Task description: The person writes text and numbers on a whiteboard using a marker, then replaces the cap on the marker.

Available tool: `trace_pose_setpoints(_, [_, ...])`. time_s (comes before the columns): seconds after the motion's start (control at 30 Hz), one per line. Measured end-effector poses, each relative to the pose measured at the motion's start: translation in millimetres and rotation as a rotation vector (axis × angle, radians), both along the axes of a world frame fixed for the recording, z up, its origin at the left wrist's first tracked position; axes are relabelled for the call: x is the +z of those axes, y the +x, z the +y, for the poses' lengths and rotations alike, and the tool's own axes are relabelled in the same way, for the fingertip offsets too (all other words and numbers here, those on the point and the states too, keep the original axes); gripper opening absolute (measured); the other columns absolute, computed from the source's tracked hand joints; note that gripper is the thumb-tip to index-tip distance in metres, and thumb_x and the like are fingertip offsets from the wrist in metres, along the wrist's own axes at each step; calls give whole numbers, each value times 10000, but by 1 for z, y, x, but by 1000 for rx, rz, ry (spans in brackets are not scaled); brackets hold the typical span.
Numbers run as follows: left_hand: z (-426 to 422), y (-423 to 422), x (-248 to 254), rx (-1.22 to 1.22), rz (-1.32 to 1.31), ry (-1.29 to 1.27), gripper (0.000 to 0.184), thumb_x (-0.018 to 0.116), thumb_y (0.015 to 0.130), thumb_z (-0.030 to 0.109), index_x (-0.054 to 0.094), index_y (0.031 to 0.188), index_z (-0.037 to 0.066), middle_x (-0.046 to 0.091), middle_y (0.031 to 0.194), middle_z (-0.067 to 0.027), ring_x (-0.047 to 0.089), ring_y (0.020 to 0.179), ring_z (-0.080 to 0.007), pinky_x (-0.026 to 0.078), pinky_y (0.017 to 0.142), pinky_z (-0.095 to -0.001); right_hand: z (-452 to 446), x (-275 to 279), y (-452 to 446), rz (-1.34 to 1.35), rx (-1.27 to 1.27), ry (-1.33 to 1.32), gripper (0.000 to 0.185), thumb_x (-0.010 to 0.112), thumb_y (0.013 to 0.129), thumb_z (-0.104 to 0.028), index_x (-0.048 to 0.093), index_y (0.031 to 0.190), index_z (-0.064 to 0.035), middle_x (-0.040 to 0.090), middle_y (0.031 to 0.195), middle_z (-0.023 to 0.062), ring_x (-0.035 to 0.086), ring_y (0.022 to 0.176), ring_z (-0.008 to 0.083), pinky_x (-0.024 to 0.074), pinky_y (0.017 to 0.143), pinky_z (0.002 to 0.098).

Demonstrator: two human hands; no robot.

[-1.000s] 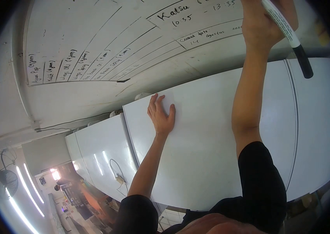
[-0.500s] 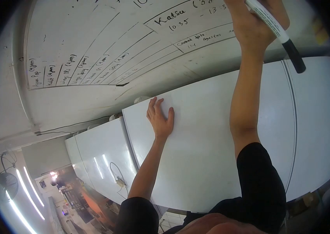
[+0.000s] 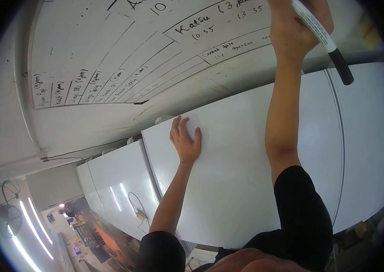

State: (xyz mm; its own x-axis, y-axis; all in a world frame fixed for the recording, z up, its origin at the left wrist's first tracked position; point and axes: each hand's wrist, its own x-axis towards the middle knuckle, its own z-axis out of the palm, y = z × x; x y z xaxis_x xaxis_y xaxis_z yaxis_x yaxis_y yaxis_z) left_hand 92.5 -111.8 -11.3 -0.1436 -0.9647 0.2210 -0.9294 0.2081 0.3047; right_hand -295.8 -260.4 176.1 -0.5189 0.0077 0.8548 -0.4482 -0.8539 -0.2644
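My left hand (image 3: 186, 144) lies with its fingers spread on the white freezer lid (image 3: 232, 167), close to the lid's back edge. At the top of the view, my right hand (image 3: 289, 34) is raised before the whiteboard (image 3: 155, 79) and holds a marker (image 3: 315, 29). The marker has a white barrel with small print, and its black end points down to the right. Its other end and most of my right fingers are cut off by the frame's top edge. Handwriting on the board includes "Katsu", "10:35 - 13:35" and "Cooked date".
More white lids (image 3: 114, 181) run off to the left, with a cable and plug (image 3: 140, 214) on one. A wall fan (image 3: 8, 220) and tube lights (image 3: 33, 224) are at the lower left. Thin cables (image 3: 83, 147) run along the wall behind the freezers.
The view has shifted slightly, so more of the writing beside my right hand shows. My right hand moved a little with the marker still in it; my left hand stays on the lid.
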Motion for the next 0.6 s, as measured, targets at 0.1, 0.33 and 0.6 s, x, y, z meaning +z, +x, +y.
trace_pose_setpoints(0.1, [0, 1, -1, -3, -2, -8, 545, 703, 937, 295, 559, 1422, 94, 450, 1575, -177, 371, 1504, -388, 242, 1219, -540, -5, -2, -5, 42, -76, -16, 81, 781, 924, -36, 706, 948, -15, 749, 986, 139, 678, 806, 138, 548, 738, 278])
trace_pose_setpoints(0.33, [0, 0, 1, -3, -9, -2, 537, 703, 939, 289, 564, 1415, 84, 453, 1568, -174, 372, 1505, -388, 248, 1214, -536, -13, -2, -7, 22, -43, -111, 94, 780, 940, -52, 691, 938, -24, 756, 996, 130, 655, 798, 109, 534, 763, 267])
trace_pose_setpoints(0.6, [0, -2, 2, -9, 5, -3, 537, 702, 941, 286, 560, 1417, 81, 452, 1569, -175, 370, 1506, -388, 246, 1213, -540, -7, -4, -6, -42, -28, -29, 107, 780, 956, -82, 686, 960, -31, 761, 993, 125, 662, 782, 102, 544, 734, 248])
